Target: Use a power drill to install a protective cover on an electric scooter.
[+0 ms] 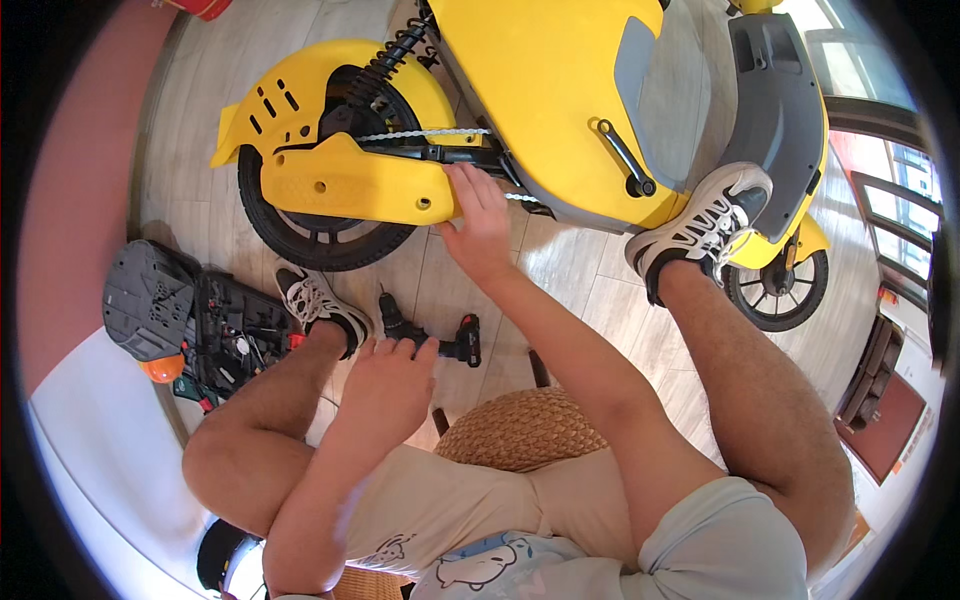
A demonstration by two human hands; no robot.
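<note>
A yellow chain cover [350, 187] lies along the rear wheel [330, 235] of a yellow scooter-like vehicle [545, 90]. My right hand [482, 225] grips the cover's right end, thumb at its lower edge and fingers over the top. A silver chain [425, 133] runs above the cover and shows again just right of my fingers. My left hand [390, 385] hangs in the air, fingers bent and slightly apart, with nothing visible in it. Beyond its fingertips a black cordless drill [400, 325] lies on the floor, partly hidden by that hand.
An open black tool case [240, 325] with assorted tools lies at the left, beside my left shoe [315, 300]. My right shoe [700, 225] is up against the vehicle's lower body, near the black crank arm [625, 155]. Between my legs is a woven stool [520, 430].
</note>
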